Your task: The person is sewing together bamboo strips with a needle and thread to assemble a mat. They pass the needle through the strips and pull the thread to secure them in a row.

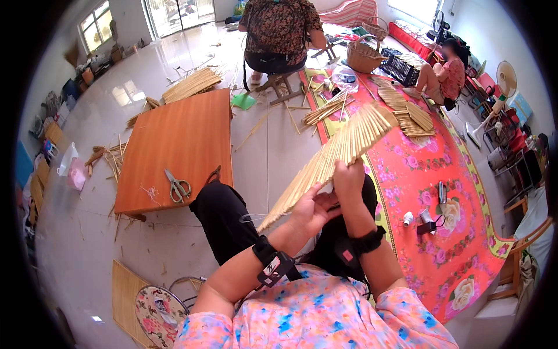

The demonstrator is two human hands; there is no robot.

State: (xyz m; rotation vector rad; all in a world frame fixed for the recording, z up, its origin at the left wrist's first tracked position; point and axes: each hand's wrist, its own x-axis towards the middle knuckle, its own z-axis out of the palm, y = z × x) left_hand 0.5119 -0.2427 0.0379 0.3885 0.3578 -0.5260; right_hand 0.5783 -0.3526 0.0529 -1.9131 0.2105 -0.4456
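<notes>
A long, pale yellow panel of flat straw strips [325, 157], bound side by side, slants across my lap, fanning out toward its far right end. My right hand [350, 181] is closed on its near edge at about the middle. Just left of it, my left hand [313, 214] holds the same edge with the palm partly turned up; some of its fingers are hidden. A thin pale string [251, 218] loops out by the panel's lower left end, over my left knee. Scissors [178, 187] with dark handles lie on the brown wooden table [180, 139] to my left.
A red floral mat [401, 203] covers the floor at right, bearing straw bundles [330, 109] and finished panels [411, 113]. One person [279, 35] sits on a stool ahead; another [446, 75] sits far right. A wicker basket [364, 57] stands beyond. A round floral stool [156, 317] is at lower left.
</notes>
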